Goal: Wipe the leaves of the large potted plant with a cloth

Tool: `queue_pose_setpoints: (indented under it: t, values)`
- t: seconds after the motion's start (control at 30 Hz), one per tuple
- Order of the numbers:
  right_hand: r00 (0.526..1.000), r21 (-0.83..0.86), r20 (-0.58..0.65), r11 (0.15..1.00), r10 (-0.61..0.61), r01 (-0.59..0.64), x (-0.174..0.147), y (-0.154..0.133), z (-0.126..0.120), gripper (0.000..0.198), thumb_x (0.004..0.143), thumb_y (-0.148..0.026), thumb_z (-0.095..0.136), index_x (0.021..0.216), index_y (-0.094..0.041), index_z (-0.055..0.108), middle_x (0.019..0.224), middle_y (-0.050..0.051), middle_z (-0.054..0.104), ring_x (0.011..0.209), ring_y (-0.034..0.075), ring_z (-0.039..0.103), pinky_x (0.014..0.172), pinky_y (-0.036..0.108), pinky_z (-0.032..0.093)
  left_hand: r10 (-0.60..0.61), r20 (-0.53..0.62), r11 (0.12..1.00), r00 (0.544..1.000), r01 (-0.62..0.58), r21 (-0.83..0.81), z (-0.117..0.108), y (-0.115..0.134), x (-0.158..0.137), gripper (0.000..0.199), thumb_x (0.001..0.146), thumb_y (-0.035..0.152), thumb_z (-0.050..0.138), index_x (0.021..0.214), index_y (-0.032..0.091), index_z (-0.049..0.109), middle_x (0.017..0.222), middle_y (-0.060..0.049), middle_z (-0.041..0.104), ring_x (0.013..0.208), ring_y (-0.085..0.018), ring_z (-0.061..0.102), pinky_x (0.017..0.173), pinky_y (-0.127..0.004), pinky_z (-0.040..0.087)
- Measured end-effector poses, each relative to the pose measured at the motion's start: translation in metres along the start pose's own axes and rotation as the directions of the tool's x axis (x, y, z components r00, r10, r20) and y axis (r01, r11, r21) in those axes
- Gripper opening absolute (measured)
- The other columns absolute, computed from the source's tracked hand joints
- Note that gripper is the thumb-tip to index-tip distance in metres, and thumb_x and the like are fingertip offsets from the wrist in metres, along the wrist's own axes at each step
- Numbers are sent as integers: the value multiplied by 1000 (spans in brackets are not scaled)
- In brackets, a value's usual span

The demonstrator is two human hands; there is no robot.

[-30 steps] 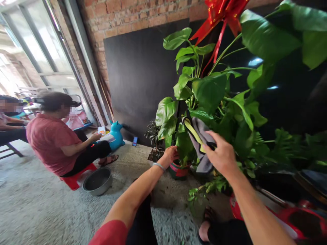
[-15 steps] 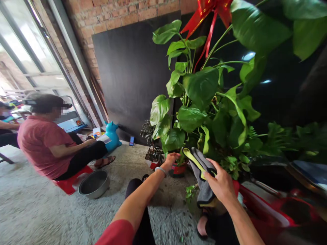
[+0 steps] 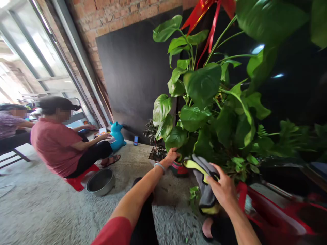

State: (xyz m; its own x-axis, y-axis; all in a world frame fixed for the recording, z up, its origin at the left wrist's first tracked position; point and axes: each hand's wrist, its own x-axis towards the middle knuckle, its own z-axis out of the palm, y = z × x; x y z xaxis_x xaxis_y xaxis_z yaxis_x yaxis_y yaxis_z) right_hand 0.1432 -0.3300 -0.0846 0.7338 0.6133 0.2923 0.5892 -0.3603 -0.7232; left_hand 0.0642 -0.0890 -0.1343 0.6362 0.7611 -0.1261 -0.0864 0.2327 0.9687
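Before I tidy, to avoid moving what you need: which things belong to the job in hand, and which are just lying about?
Apparently in use:
gray-and-yellow cloth, in the right hand
large leafy plant, left hand at its lower leaves

Apparently just around:
gray basin on the floor
blue animal figure
small upright screen by the black board

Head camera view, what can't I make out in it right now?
All in the head view:
Left hand: its grip is too small to tell among the leaves.
Grey cloth: partly hidden by the right hand.
Red bow: top cut off by the upper edge.
Phone-like device: too small to read.
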Motion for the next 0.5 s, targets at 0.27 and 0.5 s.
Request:
queue_pose_setpoints:
  t: [0.27, 0.5]
  values:
    - [996, 10, 81, 999, 32, -33, 28, -30, 36, 53, 79, -28, 54, 129, -19, 66, 115, 18, 73, 103, 33, 71, 89, 45, 53, -13, -32, 995, 999, 16, 94, 12, 7, -3, 33, 61, -2, 63, 86, 17, 73, 63, 0, 65, 56, -11, 54, 60, -21, 46]
    - [981, 122, 134, 980, 138, -155, -57, 48, 41, 50, 71, -45, 55, 113, -24, 70, 99, 12, 79, 96, 33, 75, 85, 44, 58, 114, 151, 929, 982, -159, 335, 10, 46, -68, 26, 67, 6, 71, 89, 17, 78, 75, -2, 72, 71, -16, 65, 74, -25, 54]
